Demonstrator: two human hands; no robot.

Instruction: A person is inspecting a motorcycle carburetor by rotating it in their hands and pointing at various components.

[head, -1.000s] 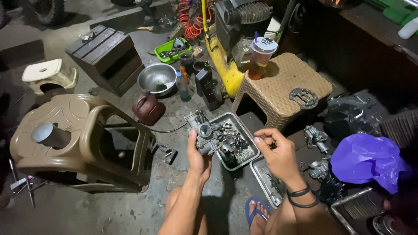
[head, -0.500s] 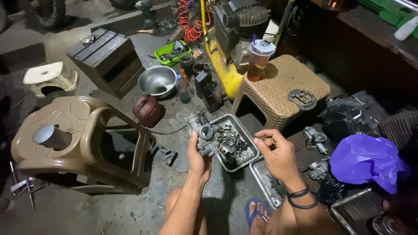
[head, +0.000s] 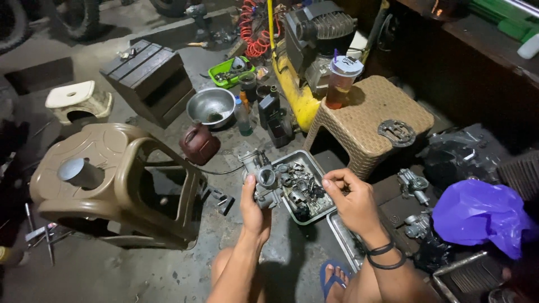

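Your left hand [head: 254, 212] keeps the metal carburetor body [head: 263, 178] gripped upright, just over the near left corner of the metal parts tray [head: 331, 213] on the floor. In the last second it has barely shifted; the same face with the round bore points up at you. Your right hand [head: 351, 203] has stayed beside the tray's right edge, its fingertips [head: 331, 180] pinched together, though I cannot tell whether a small part sits between them. So the work looks paused at inspection: nothing fitted, nothing set down, the tan woven stool [head: 359, 120] behind untouched
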